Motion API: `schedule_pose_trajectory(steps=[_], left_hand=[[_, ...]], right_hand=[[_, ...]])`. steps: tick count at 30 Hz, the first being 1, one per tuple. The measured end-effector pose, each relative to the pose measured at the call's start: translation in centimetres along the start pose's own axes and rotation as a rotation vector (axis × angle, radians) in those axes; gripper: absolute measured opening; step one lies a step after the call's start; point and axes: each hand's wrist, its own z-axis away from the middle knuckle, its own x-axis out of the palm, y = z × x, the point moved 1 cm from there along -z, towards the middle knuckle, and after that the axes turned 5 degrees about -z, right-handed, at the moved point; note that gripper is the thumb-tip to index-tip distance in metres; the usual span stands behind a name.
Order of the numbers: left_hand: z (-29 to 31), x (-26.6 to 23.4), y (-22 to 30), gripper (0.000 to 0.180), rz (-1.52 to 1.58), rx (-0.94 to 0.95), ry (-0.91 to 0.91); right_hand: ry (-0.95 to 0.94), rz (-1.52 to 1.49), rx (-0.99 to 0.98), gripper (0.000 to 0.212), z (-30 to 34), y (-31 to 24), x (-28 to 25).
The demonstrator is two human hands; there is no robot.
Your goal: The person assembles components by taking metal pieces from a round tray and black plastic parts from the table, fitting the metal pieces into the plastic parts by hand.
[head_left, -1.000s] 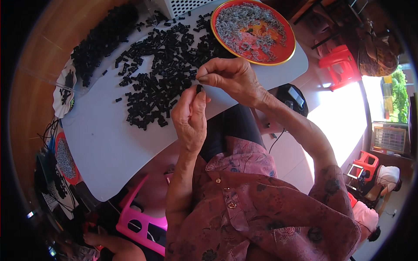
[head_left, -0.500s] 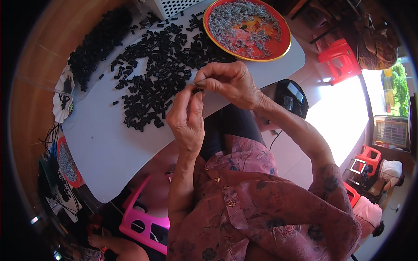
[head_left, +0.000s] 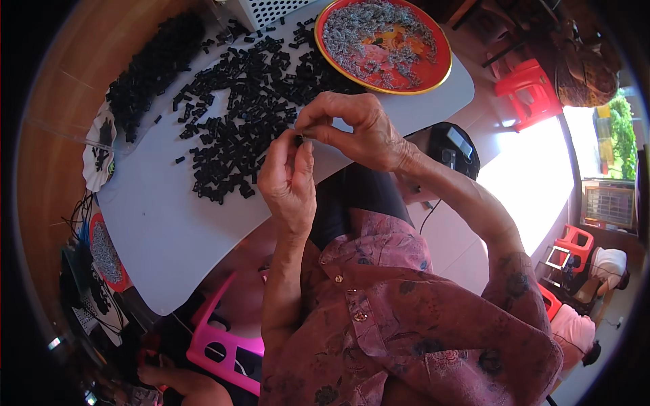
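Note:
Over the table's near edge, my two hands meet at the fingertips. My left hand (head_left: 290,184) pinches a small black plastic piece (head_left: 298,139) between thumb and fingers; most of it is hidden. My right hand (head_left: 362,132) is closed in a pinch right against it, and whatever those fingertips hold is too small to make out. Beyond my hands, a loose spread of similar black plastic pieces (head_left: 237,115) covers the tabletop. At the far right of the table, a round red tray (head_left: 443,64) with a yellow rim carries many small silvery metal parts (head_left: 349,34).
A larger heap of black pieces (head_left: 152,68) lies at the far left of the white table (head_left: 159,230). A white perforated basket (head_left: 271,8) stands at the back. A pink stool (head_left: 227,348) is at lower left, near another person's bare limb (head_left: 196,389). Red stools (head_left: 528,91) stand right.
Both hands have shifted very slightly left, the right one most. The right fingertips now sit closer over the black piece, which shows a little more.

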Motion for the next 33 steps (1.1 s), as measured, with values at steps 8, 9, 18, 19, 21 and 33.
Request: schedule_pose_trajectory(steps=[8, 9, 18, 19, 21, 33], left_hand=[[0.0, 0.0, 0.0, 0.017, -0.019, 0.013, 0.000], [0.0, 0.0, 0.1, 0.017, -0.006, 0.004, -0.017], [0.0, -0.2, 0.3, 0.018, -0.042, 0.001, -0.075], [0.1, -0.2, 0.4, 0.018, -0.034, -0.015, -0.089], [0.0, -0.2, 0.2, 0.018, -0.034, 0.003, -0.077], [0.2, 0.0, -0.2, 0.021, 0.052, -0.009, -0.070]], right_hand=[[-0.031, 0.102, -0.072, 0.015, -0.5, -0.5, -0.5], [-0.043, 0.121, -0.107, 0.015, -0.5, -0.5, -0.5], [-0.087, 0.121, -0.122, 0.016, -0.3, -0.3, -0.7], [-0.095, 0.125, -0.136, 0.016, -0.2, -0.2, -0.7], [-0.119, 0.149, -0.105, 0.015, -0.3, -0.4, -0.8], [-0.013, 0.173, 0.047, 0.013, -0.4, -1.6, 0.4]])
